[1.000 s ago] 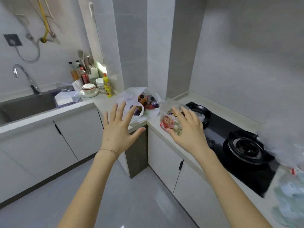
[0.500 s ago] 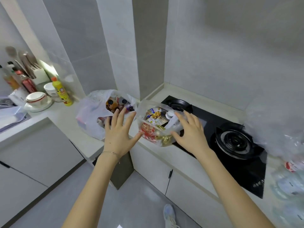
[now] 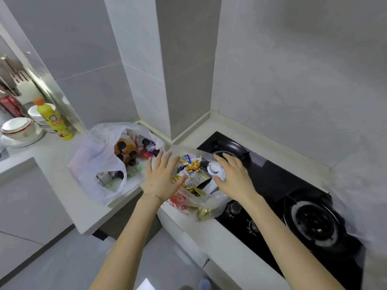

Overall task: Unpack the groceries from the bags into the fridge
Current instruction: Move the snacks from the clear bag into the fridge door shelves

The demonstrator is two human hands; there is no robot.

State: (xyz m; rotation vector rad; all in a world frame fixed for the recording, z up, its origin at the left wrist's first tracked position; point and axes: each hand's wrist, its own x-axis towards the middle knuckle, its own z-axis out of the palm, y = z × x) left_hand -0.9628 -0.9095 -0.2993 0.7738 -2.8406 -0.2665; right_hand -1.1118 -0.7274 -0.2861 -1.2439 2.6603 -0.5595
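Two plastic grocery bags sit on the white counter. The white bag (image 3: pixel 94 162) on the left holds dark-capped bottles and packets. The clear bag (image 3: pixel 188 203) to its right, beside the stove, holds yellow snack packets and a white-capped bottle (image 3: pixel 215 171). My left hand (image 3: pixel 161 176) hovers with fingers spread over the clear bag's left rim. My right hand (image 3: pixel 232 174) reaches over the bag's right side, its fingers lying around the white-capped bottle; whether they grip it is unclear. No fridge is in view.
A black gas stove (image 3: pixel 293 197) with two burners fills the counter to the right. At the far left stand a yellow bottle (image 3: pixel 55 120), stacked bowls (image 3: pixel 17 127) and a knife rack (image 3: pixel 18 80). A tiled pillar rises behind the bags. Grey floor lies below.
I have stepped closer and now look down on the bags. Both hands moved forward from mid-air onto the clear bag; the right hand reached the white-capped bottle.
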